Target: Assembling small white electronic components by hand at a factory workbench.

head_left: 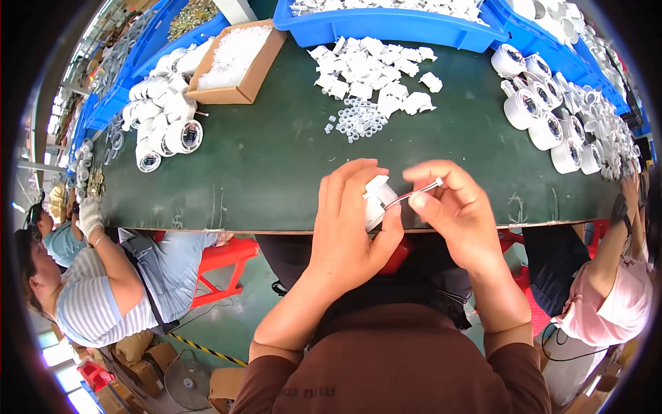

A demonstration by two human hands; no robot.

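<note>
The left hand (348,228) has its grip wrapped around a small white plastic housing (377,196), fingers curled over the far side and thumb pressed against the near side. The housing sits at the near edge of the dark green counter (262,165), just above it. The right hand (455,207) has its grip pressed together, thumb and forefinger pinching a small white connector (434,183) on thin red and white wires (403,197) that run from the pinch back to the housing. The two grips are just beside each other, joined by the wires.

Beyond the grips, on the counter, lies a loose pile of white plastic parts (372,76), with a cluster of small white rings (355,119) at its near side. Farther out stands a blue bin (386,27) of similar parts. To the far left of the grips: a cardboard box (238,62) of white pieces and a group of white round housings (165,114). To the far right: more round housings (552,117).

A seated person's gloved hand (88,217) shows at the left; another person's arm (614,241) at the right.
</note>
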